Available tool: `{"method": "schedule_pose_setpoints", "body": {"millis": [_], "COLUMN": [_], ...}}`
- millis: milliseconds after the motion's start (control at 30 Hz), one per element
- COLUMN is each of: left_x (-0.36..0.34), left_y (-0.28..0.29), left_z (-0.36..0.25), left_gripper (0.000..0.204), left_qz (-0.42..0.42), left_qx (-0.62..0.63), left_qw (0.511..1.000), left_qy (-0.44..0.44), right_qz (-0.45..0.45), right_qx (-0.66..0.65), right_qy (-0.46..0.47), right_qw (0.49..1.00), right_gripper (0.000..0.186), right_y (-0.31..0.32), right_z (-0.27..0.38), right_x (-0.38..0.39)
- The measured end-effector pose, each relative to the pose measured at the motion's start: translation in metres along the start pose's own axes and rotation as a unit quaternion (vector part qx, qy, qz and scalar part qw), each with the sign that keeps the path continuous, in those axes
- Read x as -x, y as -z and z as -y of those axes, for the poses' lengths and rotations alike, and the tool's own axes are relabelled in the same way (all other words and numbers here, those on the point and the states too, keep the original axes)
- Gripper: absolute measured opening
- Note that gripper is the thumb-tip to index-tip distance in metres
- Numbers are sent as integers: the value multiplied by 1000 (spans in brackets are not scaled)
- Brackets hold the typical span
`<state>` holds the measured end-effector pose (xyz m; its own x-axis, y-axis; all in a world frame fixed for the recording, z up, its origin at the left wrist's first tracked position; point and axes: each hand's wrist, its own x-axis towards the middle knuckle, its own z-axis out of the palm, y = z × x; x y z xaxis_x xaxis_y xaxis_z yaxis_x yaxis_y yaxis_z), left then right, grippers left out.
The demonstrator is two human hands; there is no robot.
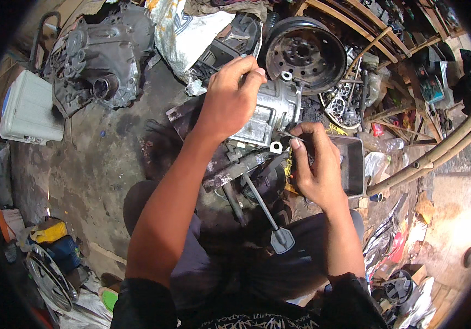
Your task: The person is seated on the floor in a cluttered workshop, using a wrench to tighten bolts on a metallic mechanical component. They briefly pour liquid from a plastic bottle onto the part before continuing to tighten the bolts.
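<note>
A silver cast-metal housing (268, 112) with mounting lugs rests on a dark steel stand (219, 175) in front of me. My left hand (232, 98) is at the housing's upper left, fingers curled and largely hiding what they grip. At the housing's lower right, beside a lug, my right hand (315, 164) has thumb and forefinger brought together around a small, thin piece that is too small to name. Below the stand, a metal bar with a flat paddle-shaped end (282, 238) slopes down between my knees.
A large gearbox casing (98, 49) and pale plastic container (29, 107) lie left. A black wheel rim (306, 55) sits behind the housing. Right are a metal tray (350, 164), bamboo poles (433, 153) and scrap-filled wooden shelving (394, 44). Assorted clutter, including yellow items (49, 233), lies lower left.
</note>
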<state>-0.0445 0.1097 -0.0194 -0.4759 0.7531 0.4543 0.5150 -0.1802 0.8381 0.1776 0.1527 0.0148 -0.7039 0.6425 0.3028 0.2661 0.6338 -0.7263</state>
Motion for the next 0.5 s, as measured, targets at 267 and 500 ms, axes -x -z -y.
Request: {"method": "schedule_pose_setpoints", "body": {"millis": [267, 500], "left_x": [0, 1], "left_y": [1, 0], "left_z": [-4, -7], "left_gripper": [28, 23], "left_qz": [5, 9], "left_qx": [16, 10], "left_qw": [999, 999], "left_qy": [39, 40], "right_qz": [40, 49], "right_qx": [81, 61], "right_qy": [58, 82], "right_qw": [994, 994], "right_gripper": [13, 16], "right_y": [3, 1], "right_z": [-9, -9], "right_x": [5, -5]}}
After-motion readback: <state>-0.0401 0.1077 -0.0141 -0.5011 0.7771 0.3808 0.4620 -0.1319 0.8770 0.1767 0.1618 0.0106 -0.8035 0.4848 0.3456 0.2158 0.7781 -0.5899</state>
